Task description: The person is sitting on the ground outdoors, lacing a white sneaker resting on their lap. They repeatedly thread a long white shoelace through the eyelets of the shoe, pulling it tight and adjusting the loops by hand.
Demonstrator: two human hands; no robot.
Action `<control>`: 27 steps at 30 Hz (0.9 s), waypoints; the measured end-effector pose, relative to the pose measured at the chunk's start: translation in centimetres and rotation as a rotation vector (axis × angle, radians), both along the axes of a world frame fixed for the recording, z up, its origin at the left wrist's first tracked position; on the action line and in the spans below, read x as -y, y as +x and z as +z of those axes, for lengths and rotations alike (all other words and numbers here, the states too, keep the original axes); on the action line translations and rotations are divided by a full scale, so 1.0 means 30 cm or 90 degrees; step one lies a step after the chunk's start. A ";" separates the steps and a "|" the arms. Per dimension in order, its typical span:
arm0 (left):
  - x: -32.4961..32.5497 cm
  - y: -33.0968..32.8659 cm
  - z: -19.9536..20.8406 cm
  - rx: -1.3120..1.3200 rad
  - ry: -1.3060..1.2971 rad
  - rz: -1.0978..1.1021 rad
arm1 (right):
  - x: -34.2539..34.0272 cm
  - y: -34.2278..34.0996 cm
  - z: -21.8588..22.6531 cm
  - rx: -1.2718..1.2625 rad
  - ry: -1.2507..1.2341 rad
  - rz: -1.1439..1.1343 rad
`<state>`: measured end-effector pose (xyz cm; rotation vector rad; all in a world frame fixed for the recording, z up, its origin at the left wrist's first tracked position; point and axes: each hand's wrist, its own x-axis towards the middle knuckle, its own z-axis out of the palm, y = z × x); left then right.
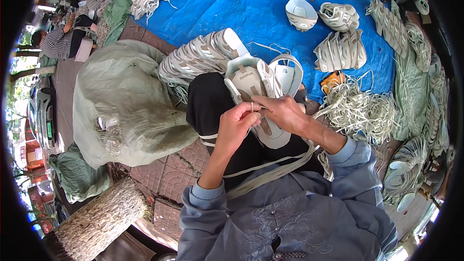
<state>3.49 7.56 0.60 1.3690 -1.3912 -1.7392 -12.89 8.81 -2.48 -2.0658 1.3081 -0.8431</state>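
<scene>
On the lap: there it was, the beige shoe upper (274, 136), resting over the dark trousers (205, 97), toe toward the wearer, tongue pointing away; it sat right in the thick of the action.
Left hand (237, 123): in close over the upper's front, thumb and forefinger pinched together; what lay between the tips was too small to tell.
Right hand (287, 113): in from the other side, fingers bent, tips meeting the left hand's; whether they gripped anything, one could not tell.
Laces: a long off-white bundle (290, 166) ran across the lap between the forearms; a big tangled heap (357, 108) lay off to the right, an orange object (332, 81) just beside it.
Uppers: a second upper (288, 75) sat right beside the first; a tight nested row (193, 60) stretched away on the left.
Blue sheet (232, 5): spread wide ahead, and there toward its right, a lone upper (300, 13) with more of its kind near it.
Left flank: a bulging pale sack (121, 101) on the paving (162, 174); a dark green bag (79, 174) near it; farther back, another person in a striped top (55, 43).
</scene>
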 end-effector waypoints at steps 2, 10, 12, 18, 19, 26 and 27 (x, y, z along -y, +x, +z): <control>0.009 -0.007 -0.001 0.019 0.004 -0.014 | 0.000 0.006 -0.019 -0.037 -0.021 0.007; 0.018 0.002 -0.055 -0.098 0.111 0.013 | 0.011 0.022 0.034 -0.181 0.003 0.068; 0.015 0.005 -0.058 -0.144 0.141 0.037 | 0.014 0.028 0.028 -0.168 0.001 0.068; 0.002 0.009 -0.059 -0.183 0.155 0.037 | 0.001 0.034 0.031 -0.148 0.013 0.041; 0.003 0.013 -0.060 -0.186 0.153 0.037 | 0.003 0.040 0.044 -0.164 0.013 0.049; -0.001 0.034 -0.087 -0.295 0.235 0.081 | 0.017 0.075 0.085 -0.297 0.037 0.075; -0.002 0.036 -0.084 -0.300 0.241 0.085 | 0.018 0.076 0.082 -0.247 0.005 0.061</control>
